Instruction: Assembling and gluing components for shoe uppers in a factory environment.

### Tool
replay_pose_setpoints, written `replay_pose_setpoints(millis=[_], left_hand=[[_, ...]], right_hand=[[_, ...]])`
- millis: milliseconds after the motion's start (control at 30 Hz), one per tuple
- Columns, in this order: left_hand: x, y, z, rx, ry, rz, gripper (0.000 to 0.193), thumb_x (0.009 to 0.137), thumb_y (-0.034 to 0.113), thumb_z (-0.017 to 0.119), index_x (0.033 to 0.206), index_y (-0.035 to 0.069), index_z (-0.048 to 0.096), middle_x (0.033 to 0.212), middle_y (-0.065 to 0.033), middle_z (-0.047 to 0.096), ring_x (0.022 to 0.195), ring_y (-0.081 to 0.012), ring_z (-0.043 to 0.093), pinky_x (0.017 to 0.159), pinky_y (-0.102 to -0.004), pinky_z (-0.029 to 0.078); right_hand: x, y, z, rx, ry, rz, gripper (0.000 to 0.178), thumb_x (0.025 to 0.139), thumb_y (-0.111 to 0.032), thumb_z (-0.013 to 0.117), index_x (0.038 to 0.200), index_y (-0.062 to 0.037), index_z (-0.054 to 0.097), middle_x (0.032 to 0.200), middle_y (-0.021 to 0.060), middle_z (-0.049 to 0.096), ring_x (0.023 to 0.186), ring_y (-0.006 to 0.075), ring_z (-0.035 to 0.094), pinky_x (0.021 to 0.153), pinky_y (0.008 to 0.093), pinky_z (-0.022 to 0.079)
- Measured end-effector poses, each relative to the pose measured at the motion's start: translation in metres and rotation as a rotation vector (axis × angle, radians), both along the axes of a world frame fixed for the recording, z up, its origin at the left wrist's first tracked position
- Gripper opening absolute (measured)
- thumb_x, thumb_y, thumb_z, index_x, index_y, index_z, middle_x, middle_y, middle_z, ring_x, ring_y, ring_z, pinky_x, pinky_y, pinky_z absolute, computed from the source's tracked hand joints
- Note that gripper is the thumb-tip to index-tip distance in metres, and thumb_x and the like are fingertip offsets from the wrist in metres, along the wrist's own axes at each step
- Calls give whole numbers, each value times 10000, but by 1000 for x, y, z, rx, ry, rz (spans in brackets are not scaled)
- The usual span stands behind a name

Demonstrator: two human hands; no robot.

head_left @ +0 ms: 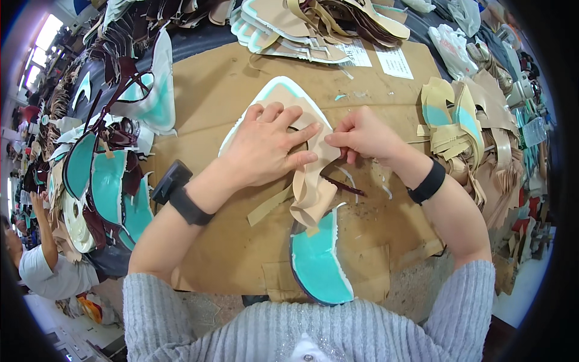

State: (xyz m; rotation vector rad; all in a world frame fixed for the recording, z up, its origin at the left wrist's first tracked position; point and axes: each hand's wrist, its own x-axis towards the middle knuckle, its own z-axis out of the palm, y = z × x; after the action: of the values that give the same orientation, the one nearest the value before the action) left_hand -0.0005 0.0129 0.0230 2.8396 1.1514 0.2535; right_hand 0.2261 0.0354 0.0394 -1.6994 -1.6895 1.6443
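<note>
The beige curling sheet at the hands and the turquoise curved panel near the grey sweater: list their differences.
The beige sheet curls; the turquoise panel lies flatter, with a ragged white right edge. Left hand and right hand touch the sheet, not the panel. Both have curved outlines.

The flat piece (313,192) is coloured beige and bordered with white. The curved panel (319,262) is faced in turquoise. The cardboard (202,90) is toned brown; the sweater (158,308) is ribbed in grey.
</note>
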Motion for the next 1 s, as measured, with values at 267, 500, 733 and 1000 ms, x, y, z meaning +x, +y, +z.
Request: replay_pose_setpoints(millis=[267,500,733,1000], left_hand=[[-1,3,-3,-28,-65,-64,462,882,378,559,1307,196,557,1235,-82,492,1177,-282,410,1021,-443,277],[0,7,-3,19,-41,-122,432,915,462,500,1269,227,580,1243,-58,512,1161,-257,448,977,-433,286],[-3,8,4,-50,36,-162,440,885,414,515,1299,270,564,1257,-69,470,1174,-280,404,1003,-449,281],[-5,7,1,-21,23,-160,455,884,401,514,1319,270,546,1254,-73,469,1167,-288,406,1001,-450,285]], right_hand=[[0,-20,-7,-244,152,-134,201,858,-164,665,739,-9,619,656,81,651,477,80,566,350,207,326],[-5,-20,3,-241,22,-94,236,885,-175,615,719,-7,605,644,56,617,476,89,540,385,226,373],[-16,-18,7,-78,-184,123,259,850,-171,634,687,28,605,589,62,605,462,115,570,391,246,414],[22,-18,14,211,-185,-18,194,855,-130,657,759,36,630,571,33,586,447,80,544,419,219,427]])
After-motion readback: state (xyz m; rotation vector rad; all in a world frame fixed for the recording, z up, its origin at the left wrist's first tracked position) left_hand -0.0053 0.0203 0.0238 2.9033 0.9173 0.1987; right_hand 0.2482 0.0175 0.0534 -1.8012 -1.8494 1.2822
